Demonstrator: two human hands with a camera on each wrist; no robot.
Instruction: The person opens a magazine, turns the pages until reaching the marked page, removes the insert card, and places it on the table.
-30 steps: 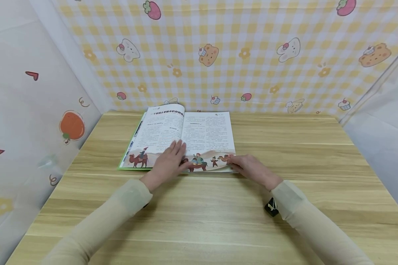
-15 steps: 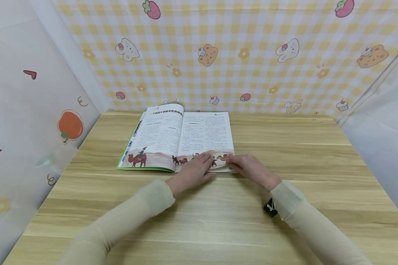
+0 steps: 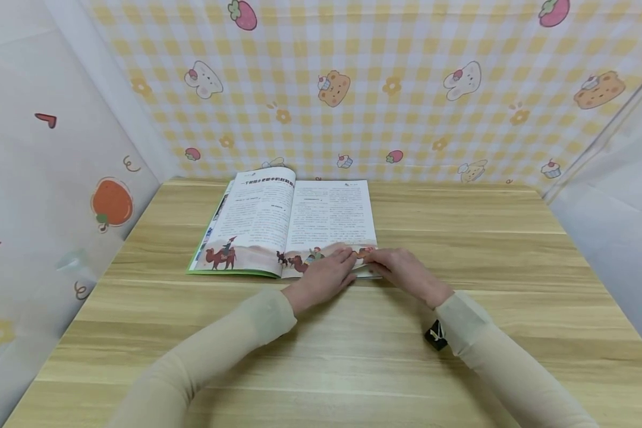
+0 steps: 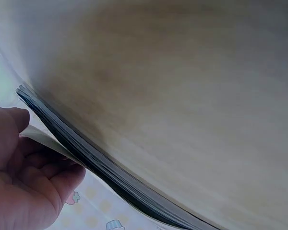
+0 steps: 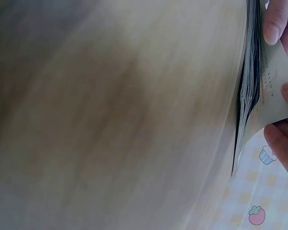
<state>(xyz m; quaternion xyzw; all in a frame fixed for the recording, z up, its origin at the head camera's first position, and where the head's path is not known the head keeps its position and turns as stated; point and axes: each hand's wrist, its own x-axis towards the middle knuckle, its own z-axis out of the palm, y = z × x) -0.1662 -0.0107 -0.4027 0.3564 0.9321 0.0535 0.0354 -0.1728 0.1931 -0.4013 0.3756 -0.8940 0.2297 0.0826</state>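
Note:
A magazine (image 3: 331, 208) lies spread on the table, camels printed along the bottom of its pages. My right hand (image 3: 406, 273) pinches the lower right corner of the right-hand page (image 5: 276, 81), which stands lifted from the sheets below it. My left hand (image 3: 323, 276) rests on the bottom of that same page with fingers extended, its fingertips close beside my right hand. In the right wrist view, a thumb (image 5: 272, 33) lies on the raised page. The left wrist view shows the thick stack of page edges (image 4: 105, 167); part of the page is hidden beneath the hands.
The wooden table (image 3: 487, 232) extends on both sides of the magazine and in front. Behind it hangs a yellow checked cloth (image 3: 396, 65). A patterned white wall (image 3: 43, 178) borders the left side. A small black object (image 3: 436, 336) shows beneath my right sleeve.
My left hand has slid right, from near the magazine's centre fold along the bottom of the right-hand page, up to my right hand. The right hand has stayed at the corner.

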